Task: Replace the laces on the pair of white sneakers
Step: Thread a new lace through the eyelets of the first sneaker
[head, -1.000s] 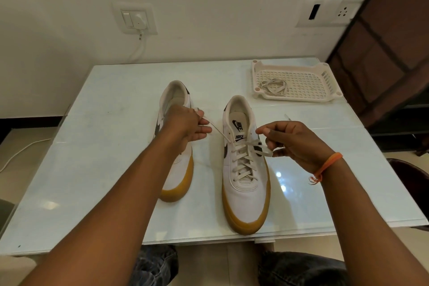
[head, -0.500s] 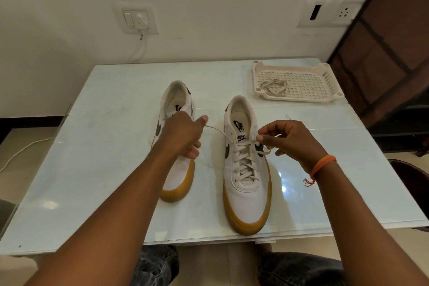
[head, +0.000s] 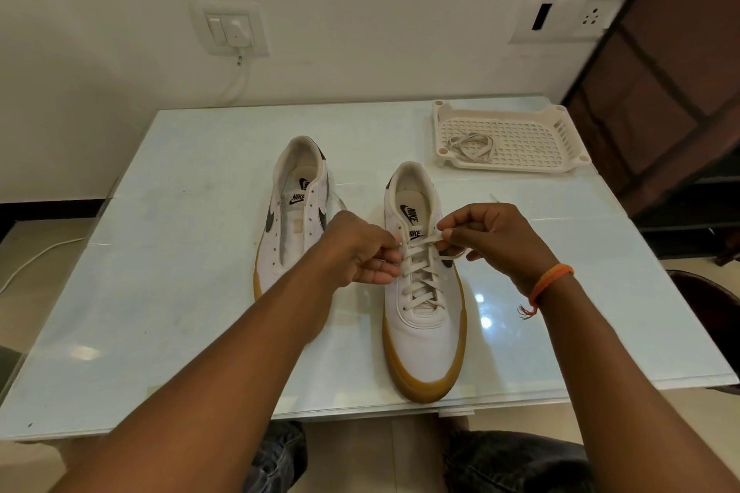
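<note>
Two white sneakers with gum soles stand side by side on the pale glass table point(head: 180, 312). The right sneaker point(head: 424, 332) carries a white lace point(head: 420, 272) crossed through most of its eyelets. My left hand point(head: 360, 252) pinches the lace at the shoe's upper left eyelets. At the upper right eyelets my right hand point(head: 488, 236) pinches the other part of the lace, near the tongue. The left sneaker point(head: 294, 220) has no lace in its eyelets, and my left forearm covers its toe.
A white plastic tray point(head: 532, 140) at the table's back right holds a loose coiled lace point(head: 470, 146). A wall switch with a plugged cable point(head: 232, 32) is behind the table. A dark wooden panel point(head: 660, 72) stands at the right.
My left hand has moved right, off the left sneaker, to the right sneaker's left eyelets. The stretch of lace between hand and shoe has shortened. My right hand shifted slightly inward.
</note>
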Available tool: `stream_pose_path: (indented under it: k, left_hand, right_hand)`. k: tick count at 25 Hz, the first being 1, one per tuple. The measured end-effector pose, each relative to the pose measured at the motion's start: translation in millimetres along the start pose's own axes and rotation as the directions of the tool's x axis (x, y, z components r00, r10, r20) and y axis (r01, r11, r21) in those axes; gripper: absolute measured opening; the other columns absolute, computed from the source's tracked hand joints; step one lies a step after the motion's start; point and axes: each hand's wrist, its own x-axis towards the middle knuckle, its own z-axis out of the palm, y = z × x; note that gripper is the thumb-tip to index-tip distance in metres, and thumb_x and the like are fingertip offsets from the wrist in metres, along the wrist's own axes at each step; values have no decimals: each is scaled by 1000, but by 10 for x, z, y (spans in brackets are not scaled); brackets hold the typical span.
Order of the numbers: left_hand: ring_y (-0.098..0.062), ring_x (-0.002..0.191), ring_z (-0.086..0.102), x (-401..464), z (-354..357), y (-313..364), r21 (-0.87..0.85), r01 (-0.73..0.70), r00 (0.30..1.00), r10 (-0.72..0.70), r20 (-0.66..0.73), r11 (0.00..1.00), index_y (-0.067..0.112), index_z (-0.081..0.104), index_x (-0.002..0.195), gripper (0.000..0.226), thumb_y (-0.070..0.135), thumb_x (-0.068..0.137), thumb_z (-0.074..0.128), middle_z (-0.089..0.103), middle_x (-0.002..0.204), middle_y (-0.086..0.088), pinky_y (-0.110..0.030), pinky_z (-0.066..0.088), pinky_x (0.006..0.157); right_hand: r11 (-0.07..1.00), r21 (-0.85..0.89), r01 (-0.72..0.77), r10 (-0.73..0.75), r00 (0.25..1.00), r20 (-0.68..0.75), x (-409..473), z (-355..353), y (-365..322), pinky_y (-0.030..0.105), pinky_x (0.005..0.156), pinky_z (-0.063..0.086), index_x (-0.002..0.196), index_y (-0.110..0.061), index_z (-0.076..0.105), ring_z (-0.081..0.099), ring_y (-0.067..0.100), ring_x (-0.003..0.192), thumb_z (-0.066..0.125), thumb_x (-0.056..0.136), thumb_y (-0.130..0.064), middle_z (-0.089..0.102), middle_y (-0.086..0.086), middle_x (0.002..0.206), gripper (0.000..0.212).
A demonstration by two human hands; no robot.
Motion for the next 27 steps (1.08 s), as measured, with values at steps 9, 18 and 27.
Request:
stream_pose_path:
  k: [9, 18, 27]
  left_hand:
    - [-27, 77, 69, -60, -205, 131, 49, -126, 992, 127, -27, 991, -3, 55, 102, 12, 6, 100, 47, 60, 79, -9, -39, 58, 75]
    - [-31, 88, 72, -249, -600, 229, -211, -236, 972, 232, -43, 949, 3, 54, 96, 13, 9, 102, 45, 62, 77, -7, -42, 57, 84]
    - [-18, 70, 66, -98, -314, 108, 187, -233, 908, 282, -309, 955, 2, 56, 119, 32, 25, 100, 45, 64, 92, -8, -26, 56, 51]
  right_hand:
    - [999, 33, -14, 13, 999, 38, -24, -36, 6, 13, 58, 47, 99, -9, 70, 68, 4, 69, 74, 81, -2, 76, 5, 80, 20]
    - [990, -135, 38, -31, 998, 59, 10, 73, 28, 20, 68, 52, 99, -13, 70, 70, 12, 73, 73, 80, 1, 74, 6, 82, 24]
    - [926, -376, 30, -134, 958, -254, -1, 420, 14, 35, 65, 54, 99, -24, 57, 63, 12, 65, 76, 78, -45, 65, -6, 72, 35]
